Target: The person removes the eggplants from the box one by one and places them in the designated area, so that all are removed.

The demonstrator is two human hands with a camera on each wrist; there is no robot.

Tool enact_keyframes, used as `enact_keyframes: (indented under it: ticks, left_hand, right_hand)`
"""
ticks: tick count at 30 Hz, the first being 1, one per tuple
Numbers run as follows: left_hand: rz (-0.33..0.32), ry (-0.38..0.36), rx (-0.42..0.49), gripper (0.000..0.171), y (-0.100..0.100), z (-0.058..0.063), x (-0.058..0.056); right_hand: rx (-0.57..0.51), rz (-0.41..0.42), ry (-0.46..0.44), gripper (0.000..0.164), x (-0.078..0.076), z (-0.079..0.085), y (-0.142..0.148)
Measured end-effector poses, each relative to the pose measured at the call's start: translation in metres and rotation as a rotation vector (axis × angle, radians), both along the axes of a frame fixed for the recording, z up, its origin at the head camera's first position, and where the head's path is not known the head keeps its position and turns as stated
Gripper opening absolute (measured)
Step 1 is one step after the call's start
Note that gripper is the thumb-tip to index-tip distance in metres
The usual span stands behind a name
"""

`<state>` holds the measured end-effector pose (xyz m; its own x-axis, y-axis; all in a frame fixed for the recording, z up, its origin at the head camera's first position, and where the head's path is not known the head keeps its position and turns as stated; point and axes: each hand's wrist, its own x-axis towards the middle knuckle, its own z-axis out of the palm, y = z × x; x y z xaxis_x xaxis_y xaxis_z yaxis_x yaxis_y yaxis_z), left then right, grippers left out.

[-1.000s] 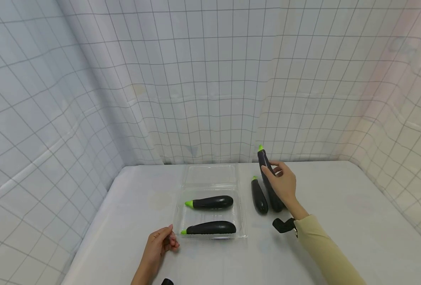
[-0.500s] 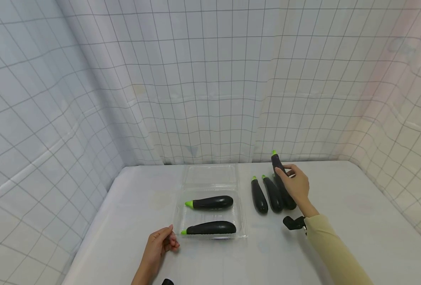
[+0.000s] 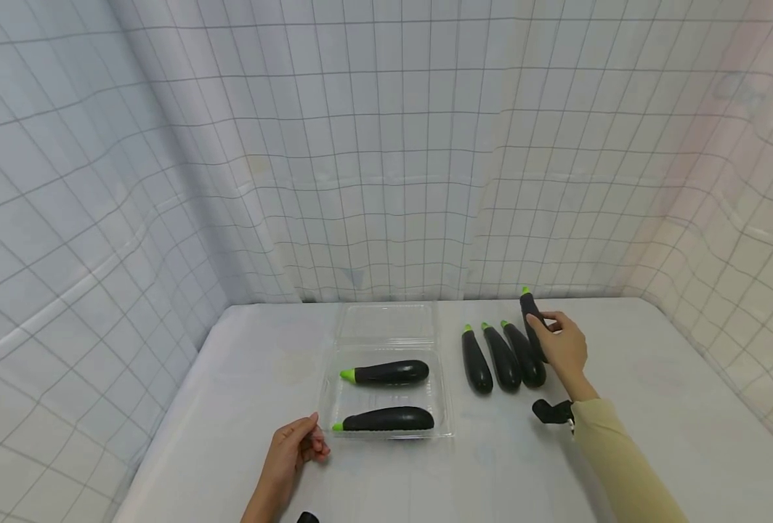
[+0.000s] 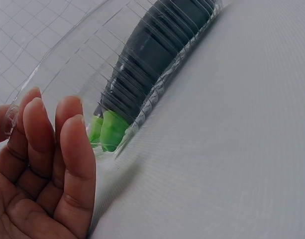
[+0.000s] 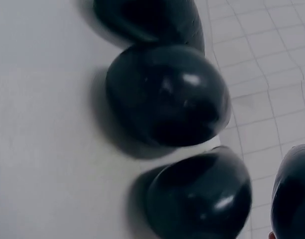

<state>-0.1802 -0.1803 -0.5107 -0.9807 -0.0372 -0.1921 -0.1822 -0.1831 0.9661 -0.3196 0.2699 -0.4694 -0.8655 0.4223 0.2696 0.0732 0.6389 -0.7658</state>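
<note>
The right hand (image 3: 563, 351) is grasping one eggplant (image 3: 529, 306) between thumb and fingers, and the green stem of this eggplant is pointing toward the curtain (image 3: 386, 145) behind the table (image 3: 628, 363). The held eggplant is occupying the position just right of a row of three others (its lower end is partly hidden by the hand, so contact with the table cannot be confirmed). Within that row, the left eggplant (image 3: 477, 363), the middle eggplant (image 3: 503, 359) and the right eggplant (image 3: 524, 356) are lying close together on the table, all with stems facing the curtain and round ends facing the person. In the right wrist view, three round ends are showing, while a further one is appearing at the right edge with a fingertip just below it. The left hand (image 3: 293, 444) is pinching the rim of a clear plastic box (image 3: 444, 392) at its near left corner, the thumb on one side and the bent fingers on the other. The box is resting on the table to the left of the row, its lid (image 3: 386, 321) lying folded back toward the curtain. Inside the box, the rear eggplant (image 3: 393, 373) and the front eggplant (image 3: 389, 419) are lying crosswise, well apart, with stems pointing left; the front one is running along the near wall. A pale yellow-green sleeve (image 3: 622, 457) is covering the right forearm.
</note>
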Motion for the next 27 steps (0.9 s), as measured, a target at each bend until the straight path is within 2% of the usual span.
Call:
enact_keyframes:
  ticks: [7,17,27]
  left_hand:
    - [-0.007,-0.008,0.008,0.035,0.0,-0.001,-0.001]
    - [-0.005,-0.014,0.008,0.035,-0.002,-0.001,0.0]
    - [-0.001,-0.01,0.003,0.034,-0.001,-0.003,-0.001]
  right_hand:
    - [0.021,0.006,-0.059,0.056,0.0,-0.01,0.012]
    - [0.107,0.008,-0.072,0.053,0.004,-0.015,0.016]
    - [0.135,0.012,-0.094,0.056,0.007,-0.019,0.025]
